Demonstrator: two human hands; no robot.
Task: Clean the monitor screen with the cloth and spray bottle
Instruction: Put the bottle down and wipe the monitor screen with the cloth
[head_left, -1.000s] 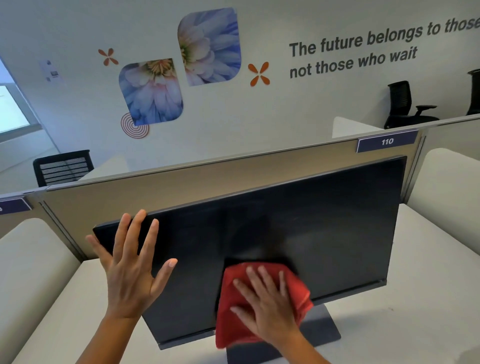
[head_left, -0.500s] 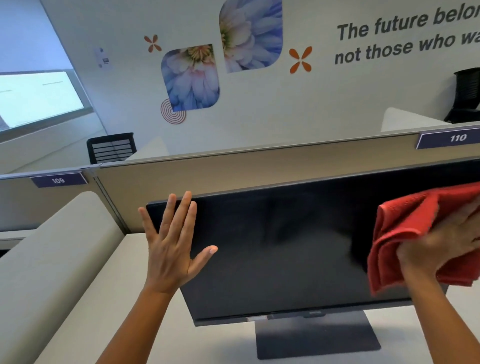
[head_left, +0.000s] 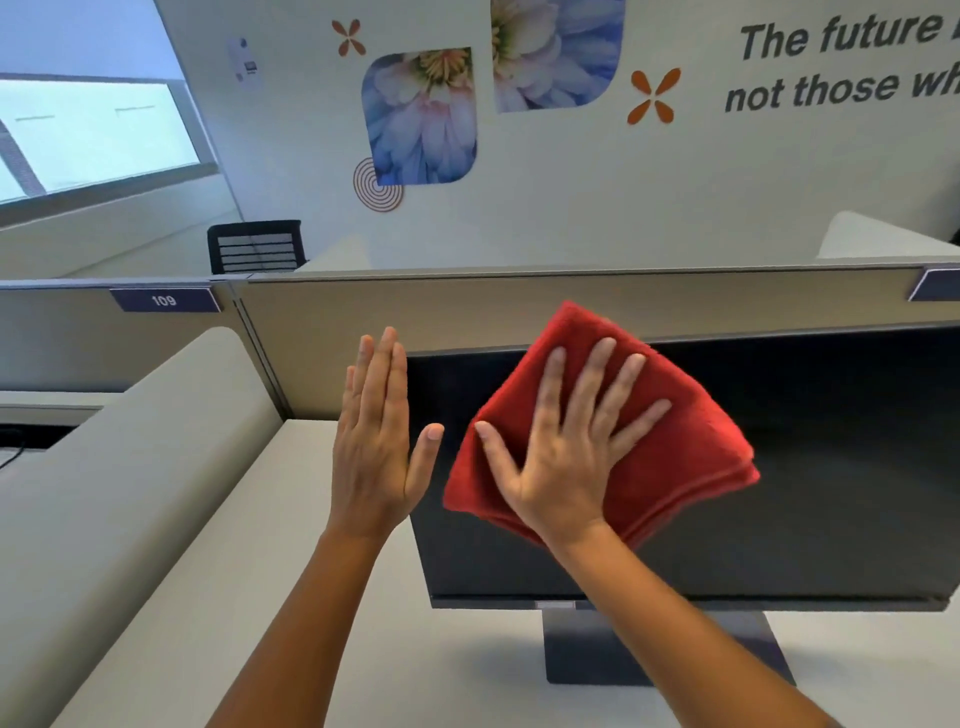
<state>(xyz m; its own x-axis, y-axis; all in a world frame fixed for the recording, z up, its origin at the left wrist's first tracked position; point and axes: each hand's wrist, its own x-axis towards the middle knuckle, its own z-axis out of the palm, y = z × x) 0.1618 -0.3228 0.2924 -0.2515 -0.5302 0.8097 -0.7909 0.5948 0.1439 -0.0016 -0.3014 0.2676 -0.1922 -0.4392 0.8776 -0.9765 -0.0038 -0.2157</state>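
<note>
Cloth pass reaches the monitor's upper left corner.

Left hand (head_left: 376, 447), flat with fingers together and holding nothing, braces the left edge of the monitor (head_left: 779, 467); half a second ago it sat in the same spot. The red cloth (head_left: 675, 441), then out at the screen's right side, has swept across and is now pressed near the top left under the right hand (head_left: 566, 457), fingers spread wide over it. I judge wiping well underway, lower left perhaps remaining. Monitor stands toward the worktop's (head_left: 322, 571) back edge, long axis left to right, screen facing the person. No spray bottle in view.
</note>
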